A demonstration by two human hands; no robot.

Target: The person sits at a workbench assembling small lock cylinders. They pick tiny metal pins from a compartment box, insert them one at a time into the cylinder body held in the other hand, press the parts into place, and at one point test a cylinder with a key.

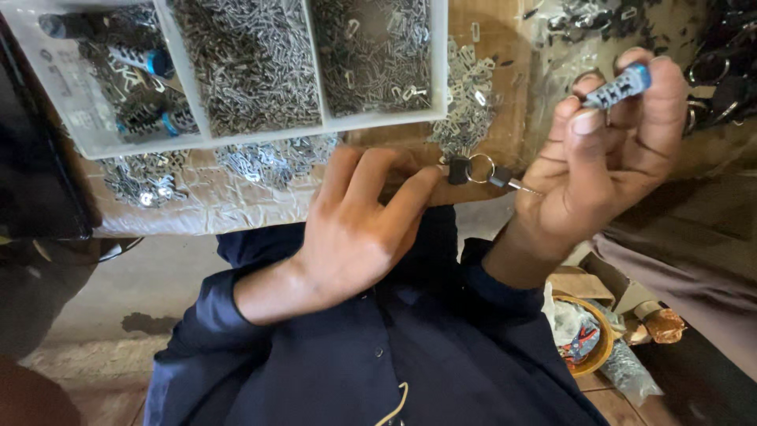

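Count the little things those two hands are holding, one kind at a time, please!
black pieces: 2
metal ring: 1
blue-tipped tool: 1
Total: 4

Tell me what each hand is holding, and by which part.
Left hand pinches the key ring by its dark tab. Right hand grips a small blue-tipped tool mid-body.
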